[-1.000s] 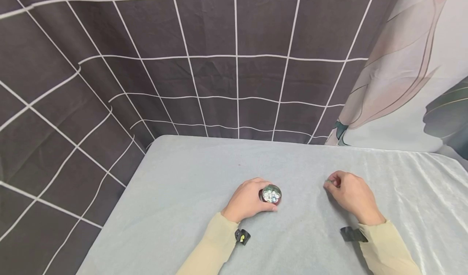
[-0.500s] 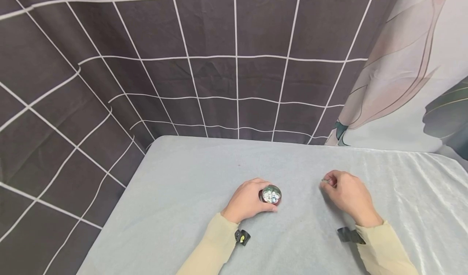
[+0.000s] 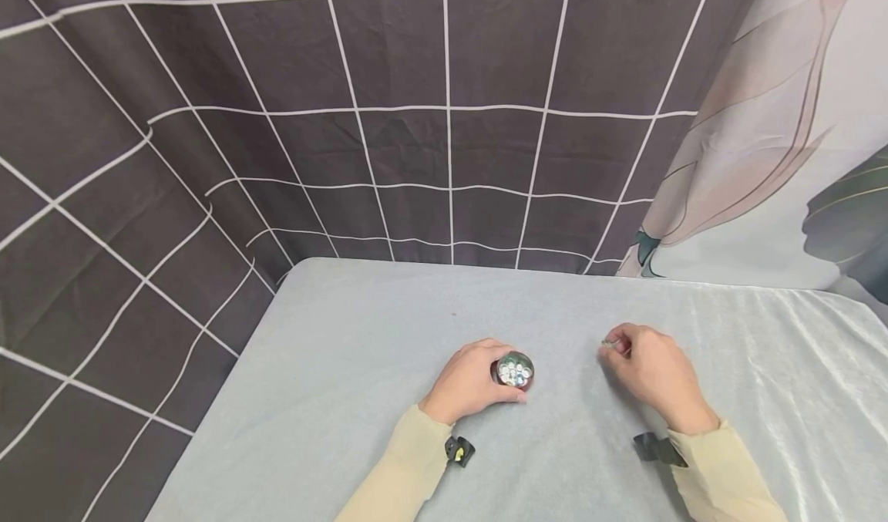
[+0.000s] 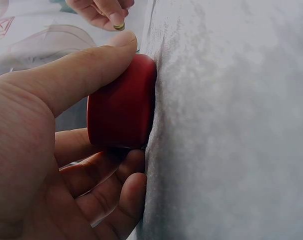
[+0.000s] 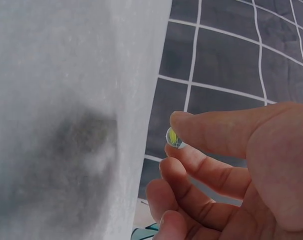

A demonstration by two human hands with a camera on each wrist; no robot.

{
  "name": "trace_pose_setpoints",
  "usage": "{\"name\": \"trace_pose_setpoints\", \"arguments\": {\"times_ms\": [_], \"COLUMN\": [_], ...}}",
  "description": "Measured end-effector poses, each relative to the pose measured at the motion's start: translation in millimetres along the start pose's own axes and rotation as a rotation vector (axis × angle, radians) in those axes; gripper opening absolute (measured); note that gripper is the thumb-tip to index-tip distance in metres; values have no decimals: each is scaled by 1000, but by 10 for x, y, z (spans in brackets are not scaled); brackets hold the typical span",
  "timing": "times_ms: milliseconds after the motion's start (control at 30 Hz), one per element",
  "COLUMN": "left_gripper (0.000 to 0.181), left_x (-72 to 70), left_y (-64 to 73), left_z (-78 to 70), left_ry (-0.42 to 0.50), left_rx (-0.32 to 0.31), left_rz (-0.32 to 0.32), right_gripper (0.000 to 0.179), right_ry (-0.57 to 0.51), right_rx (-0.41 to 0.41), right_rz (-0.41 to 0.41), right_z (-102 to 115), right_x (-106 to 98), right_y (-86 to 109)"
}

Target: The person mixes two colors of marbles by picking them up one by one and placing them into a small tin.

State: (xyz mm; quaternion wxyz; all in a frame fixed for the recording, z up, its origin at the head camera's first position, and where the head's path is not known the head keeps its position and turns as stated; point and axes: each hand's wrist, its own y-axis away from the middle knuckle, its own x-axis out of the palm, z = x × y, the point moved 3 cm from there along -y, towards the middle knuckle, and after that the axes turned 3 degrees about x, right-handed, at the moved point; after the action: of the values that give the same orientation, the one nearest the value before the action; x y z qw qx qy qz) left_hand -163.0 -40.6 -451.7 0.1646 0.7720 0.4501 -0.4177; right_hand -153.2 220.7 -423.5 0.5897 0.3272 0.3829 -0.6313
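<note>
A small red round container [image 4: 122,107] stands upright on the cloth, its smooth side wall showing in the left wrist view. From the head view, several shiny whitish round pieces [image 3: 515,370] fill it. My left hand [image 3: 463,383] grips the container, thumb on the near side and fingers on the far side. To the right, my right hand [image 3: 655,375] pinches a clear glass marble [image 5: 172,137] with a yellow-green streak between thumb and index finger. The other fingers are curled below it. The marble is held off the cloth, apart from the container.
A pale grey velvety cloth [image 3: 347,337] covers the table. Behind and to the left hangs a dark curtain [image 3: 402,52] with a white grid. A leaf-patterned pale curtain [image 3: 756,159] hangs at the back right. Each wrist wears a small black device [image 3: 460,449].
My right hand has moved slowly left towards the container, with the marble still pinched. My left hand and the container have stayed in place.
</note>
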Motion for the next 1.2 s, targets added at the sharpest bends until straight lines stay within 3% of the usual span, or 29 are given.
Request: {"name": "trace_pose_setpoints", "arguments": {"times_ms": [667,1200], "left_gripper": [59,54], "left_x": [3,4], "left_y": [11,-5], "left_z": [-5,6], "left_ry": [3,5], "left_rx": [-13,12], "left_rz": [-1,-12], "right_gripper": [12,12], "right_ry": [4,10], "right_rx": [-53,-89], "right_rz": [-14,-16], "right_z": [211,387], "right_x": [65,122], "right_y": [56,109]}}
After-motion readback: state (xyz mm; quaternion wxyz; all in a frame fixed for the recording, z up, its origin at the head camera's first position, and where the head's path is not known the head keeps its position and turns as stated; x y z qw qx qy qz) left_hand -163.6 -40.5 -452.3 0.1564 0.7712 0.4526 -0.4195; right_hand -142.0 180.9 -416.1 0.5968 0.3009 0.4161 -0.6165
